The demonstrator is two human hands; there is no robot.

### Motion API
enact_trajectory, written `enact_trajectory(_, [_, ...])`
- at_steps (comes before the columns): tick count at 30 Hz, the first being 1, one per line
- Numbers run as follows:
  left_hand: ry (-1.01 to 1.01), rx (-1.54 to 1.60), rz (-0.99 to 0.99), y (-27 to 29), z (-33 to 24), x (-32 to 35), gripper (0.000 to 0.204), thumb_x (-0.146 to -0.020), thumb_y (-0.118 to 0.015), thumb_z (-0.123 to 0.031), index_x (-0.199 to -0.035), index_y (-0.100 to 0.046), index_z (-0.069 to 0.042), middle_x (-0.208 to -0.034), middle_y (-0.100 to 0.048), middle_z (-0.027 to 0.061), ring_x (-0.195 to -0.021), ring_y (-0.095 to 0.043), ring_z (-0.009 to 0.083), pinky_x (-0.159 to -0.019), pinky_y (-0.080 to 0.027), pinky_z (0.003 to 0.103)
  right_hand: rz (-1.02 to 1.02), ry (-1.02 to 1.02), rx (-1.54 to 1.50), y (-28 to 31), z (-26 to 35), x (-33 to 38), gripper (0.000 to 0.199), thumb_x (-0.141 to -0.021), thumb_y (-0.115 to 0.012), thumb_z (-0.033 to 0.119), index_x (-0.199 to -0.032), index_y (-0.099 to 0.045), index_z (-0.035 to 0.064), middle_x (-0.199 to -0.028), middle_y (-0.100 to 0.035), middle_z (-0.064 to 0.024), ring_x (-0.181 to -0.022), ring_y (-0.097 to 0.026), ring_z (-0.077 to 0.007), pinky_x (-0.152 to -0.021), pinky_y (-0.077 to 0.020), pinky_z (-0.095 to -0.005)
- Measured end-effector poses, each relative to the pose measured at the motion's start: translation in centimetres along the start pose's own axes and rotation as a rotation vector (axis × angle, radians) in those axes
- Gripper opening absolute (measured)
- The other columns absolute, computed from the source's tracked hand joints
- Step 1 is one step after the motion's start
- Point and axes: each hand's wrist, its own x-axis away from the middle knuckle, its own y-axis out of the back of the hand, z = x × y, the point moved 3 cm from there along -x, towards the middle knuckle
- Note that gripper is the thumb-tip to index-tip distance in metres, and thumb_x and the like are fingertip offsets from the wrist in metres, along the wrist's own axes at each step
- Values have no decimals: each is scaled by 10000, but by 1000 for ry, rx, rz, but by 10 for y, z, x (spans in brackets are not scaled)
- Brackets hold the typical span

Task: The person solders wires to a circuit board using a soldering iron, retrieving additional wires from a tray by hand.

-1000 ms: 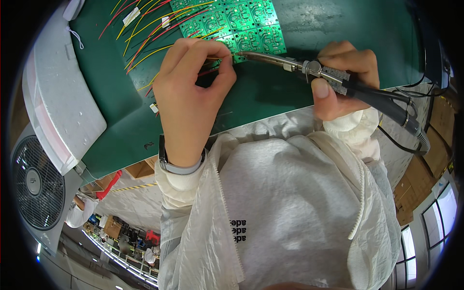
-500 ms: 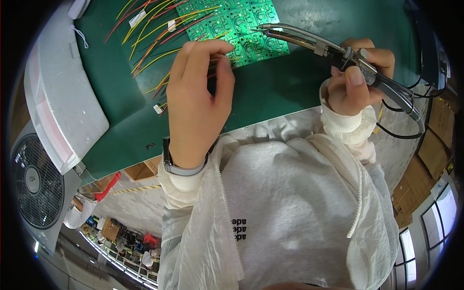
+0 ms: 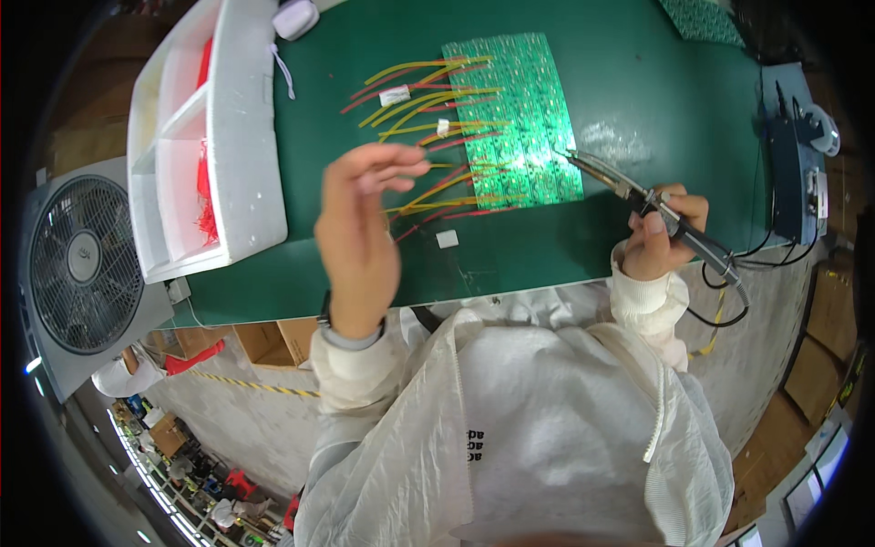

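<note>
A green circuit board panel [image 3: 538, 100] lies flat on the green table. Yellow, red and dark wires [image 3: 469, 94] run across its left part and stick out past that edge. My left hand [image 3: 357, 237] is raised left of the panel, over the lower wire ends, its bent fingers pointing right and nothing visible in them. In my right hand [image 3: 654, 239] is a soldering iron [image 3: 606, 173] with a thin metal feed tube along it. Its tip is at the panel's lower right part; I cannot tell whether it touches.
A white foam box [image 3: 260, 182] with red wires in its compartments stands at the left, beside a grey fan [image 3: 85, 255]. At the right is a dark blue box-shaped unit [image 3: 793, 173] with cables. Another green board [image 3: 706, 20] lies at the far right. A small white piece [image 3: 447, 239] sits near the front edge.
The view has shifted, showing more of the table. My left hand has drawn left off the panel. The iron's tip has moved from the panel's middle toward its lower right.
</note>
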Motion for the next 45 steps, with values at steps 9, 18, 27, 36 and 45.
enact_trajectory(9, [-74,-257,-350,207,-28,-103,288,-874,-389,-139,-1126,-423,-4,-881,-537,34,-537,-291,10,-459,-245,136,-2,-79,16,1,-2,1,273,-716,-617,162,-810,-403,22,-643,-443,-64,-497,-418,-94,-451,-345,-197])
enact_trajectory(18, [199,-458,-287,360,168,-246,430,-838,-442,-209,-1193,-333,9,-1086,-509,110,-736,-461,102,-641,-387,211,-73,-144,81,4,-3,0,265,-720,-614,163,-821,-412,25,-651,-447,-56,-490,-416,-81,-443,-338,-189])
enact_trajectory(27, [76,-775,-196,444,198,-202,395,-787,-526,-241,-1070,-453,24,-1018,-524,178,-950,-514,224,-798,-399,294,-38,-127,61,4,-3,-3,266,-721,-617,162,-823,-412,27,-651,-451,-60,-485,-421,-82,-441,-342,-187])
enact_trajectory(36, [332,-1149,138,399,174,-73,141,-733,-526,-109,-819,-514,2,-680,-570,140,-587,-544,164,-552,-423,280,-42,-109,-2,2,-2,0,262,-725,-623,145,-829,-414,24,-641,-461,-60,-488,-418,-87,-447,-342,-189])
enact_trajectory(45, [549,-1161,60,395,179,-74,174,-716,-535,-99,-843,-565,15,-710,-588,152,-636,-559,181,-598,-424,288,-55,-103,-27,1,0,1,248,-718,-619,114,-827,-417,20,-655,-470,-60,-511,-425,-83,-466,-354,-192])
